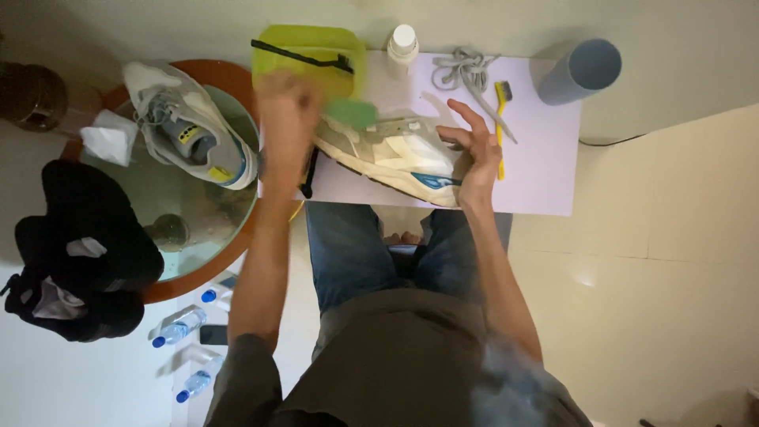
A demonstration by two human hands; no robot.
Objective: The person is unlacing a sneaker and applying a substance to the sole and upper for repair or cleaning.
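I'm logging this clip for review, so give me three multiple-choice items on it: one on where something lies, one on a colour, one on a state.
1. Where does the second sneaker lie?
A. on the round glass table at the person's left
B. on the floor
C. inside the green basin

2. What colour is the small brush beside the loose laces?
A. red
B. yellow
C. black

3. How is the right hand placed?
A. raised off everything
B. closed round the white bottle
C. fingers spread, resting on the sneaker on the white board

Answers: 1 A, it sits on the glass top. 2 B, its handle is yellow. 3 C, it steadies the beige sneaker while the blurred left hand holds something green against it.
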